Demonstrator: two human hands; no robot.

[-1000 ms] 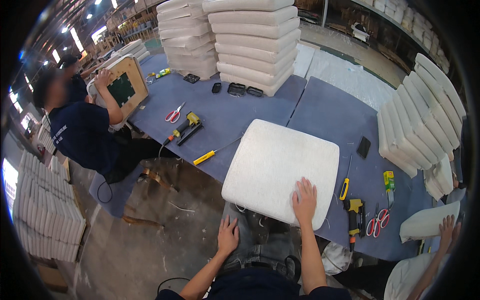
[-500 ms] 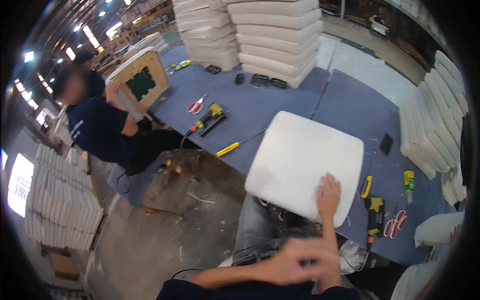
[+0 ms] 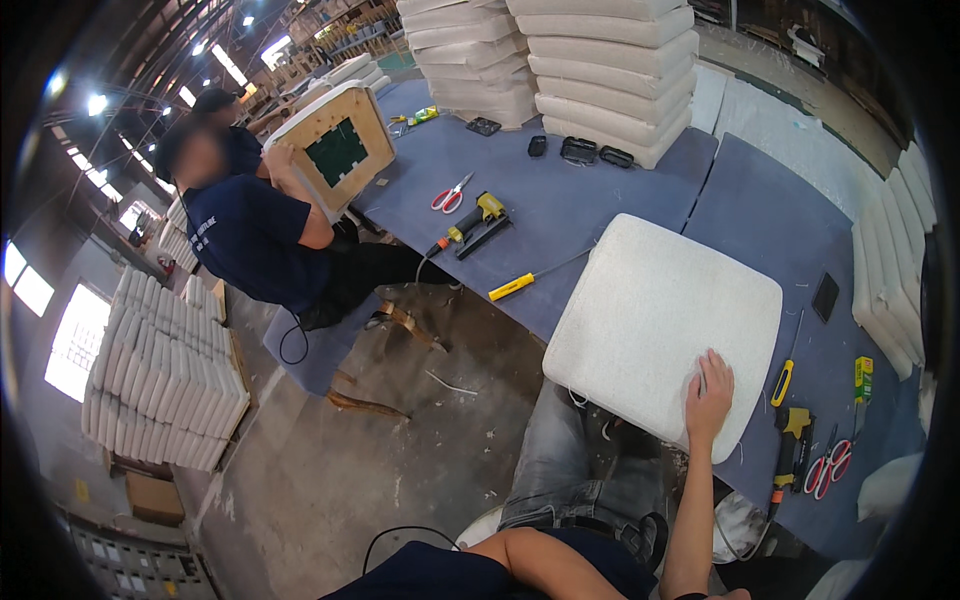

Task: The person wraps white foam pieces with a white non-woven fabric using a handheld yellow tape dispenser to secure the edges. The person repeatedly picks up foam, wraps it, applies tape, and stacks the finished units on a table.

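The white cushion (image 3: pixel 650 310), nearly square, overhangs the table (image 3: pixel 765 215); its middle lies at eleven o'clock from the nearer right hand (image 3: pixel 709 395), flat upon it, gripping nothing. Left hand: out of sight, state undetermined.

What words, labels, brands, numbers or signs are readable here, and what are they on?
Nearer co-worker's dark blue shirt: small pale lettering, which I won't copy out.
Yellow and green box at right: print too small to read.
Yellow tool handle left of the cushion: small dark marks, unreadable.
White cushion under the right hand: none visible.
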